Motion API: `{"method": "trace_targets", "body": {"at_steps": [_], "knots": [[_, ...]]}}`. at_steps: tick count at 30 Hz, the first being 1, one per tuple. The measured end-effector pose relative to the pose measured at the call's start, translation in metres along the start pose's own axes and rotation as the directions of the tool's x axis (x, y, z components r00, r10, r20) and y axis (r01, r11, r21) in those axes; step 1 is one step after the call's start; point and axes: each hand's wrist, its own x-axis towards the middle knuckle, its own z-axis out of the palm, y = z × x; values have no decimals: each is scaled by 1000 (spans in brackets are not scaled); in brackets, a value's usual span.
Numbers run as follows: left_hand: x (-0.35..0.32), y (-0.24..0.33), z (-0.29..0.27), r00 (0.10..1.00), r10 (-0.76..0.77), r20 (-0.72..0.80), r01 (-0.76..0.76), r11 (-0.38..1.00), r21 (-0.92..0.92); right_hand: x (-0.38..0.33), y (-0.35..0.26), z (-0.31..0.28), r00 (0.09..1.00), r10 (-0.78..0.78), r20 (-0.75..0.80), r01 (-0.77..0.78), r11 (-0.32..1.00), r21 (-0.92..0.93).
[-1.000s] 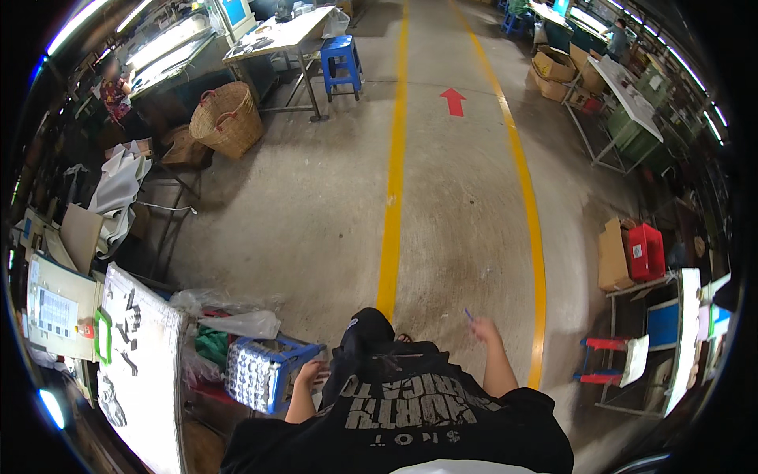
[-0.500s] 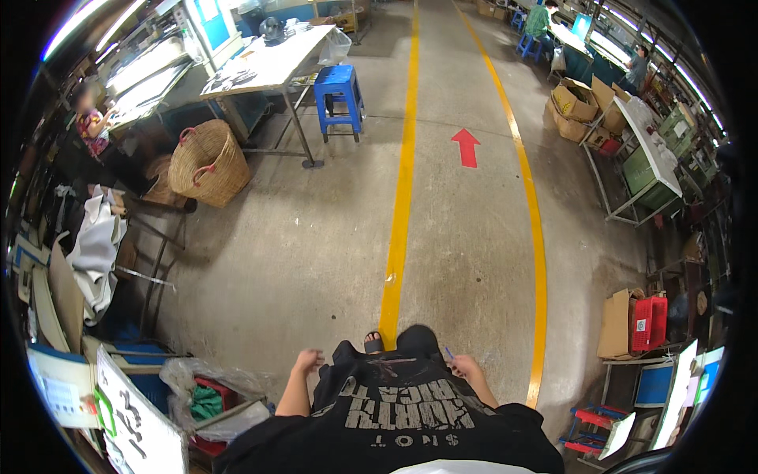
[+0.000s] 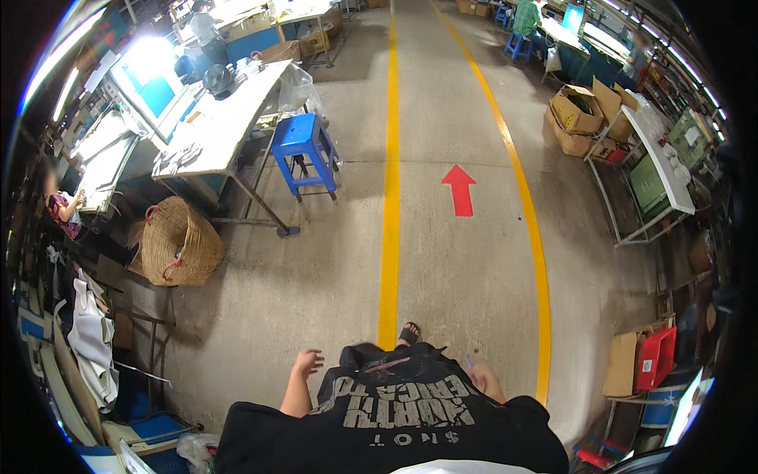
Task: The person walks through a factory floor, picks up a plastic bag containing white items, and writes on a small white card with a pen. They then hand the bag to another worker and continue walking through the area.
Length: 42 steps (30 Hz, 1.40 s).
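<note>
My left hand (image 3: 309, 363) hangs beside my black shirt (image 3: 395, 411), its fingers loosely spread with nothing in them. On my other side, my right hand (image 3: 485, 379) is partly blurred. A thin blue pen-like stick (image 3: 470, 360) pokes up from its closed fingers. Neither hand touches any furniture; below both lies the grey concrete floor (image 3: 316, 276). One sandalled foot (image 3: 409, 333) shows in front of the shirt, just right of the yellow line (image 3: 390, 237).
A red arrow (image 3: 459, 189) on the floor points ahead. To the left stand a wicker basket (image 3: 185, 245), a blue stool (image 3: 304, 154) and a white-topped table (image 3: 229, 107). A metal-framed table (image 3: 659, 166), cartons (image 3: 575, 110) and a red crate (image 3: 655, 358) line the right. People sit farther off.
I have moved forward along the yellow lines: the arrow, basket and stool are nearer. The other foot now shows in front. My right hand still holds the blue stick.
</note>
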Motion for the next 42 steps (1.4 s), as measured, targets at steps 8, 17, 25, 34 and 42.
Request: {"method": "trace_targets", "body": {"at_steps": [8, 17, 25, 34, 42], "knots": [[48, 58, 37, 985, 35, 171, 21, 950, -312, 25, -464, -19, 794, -600, -100, 472, 711, -521], [222, 351, 17, 975, -199, 97, 212, 965, -155, 156, -642, -3, 926, -377, 7, 365, 891, -270], [342, 750, -8, 941, 338, -26, -339, 940, -35, 191, -711, -4, 998, 0, 60, -9, 989, 145], [412, 949, 41, 998, 56, -5, -56, 987, -147, 317, -978, -65, 994, -12, -107, 10, 1000, -20], [431, 1023, 56, 995, -100, 3, 96, 954, -283, 359, -1439, -41, 789, -613, 29, 557, 695, -455]]}}
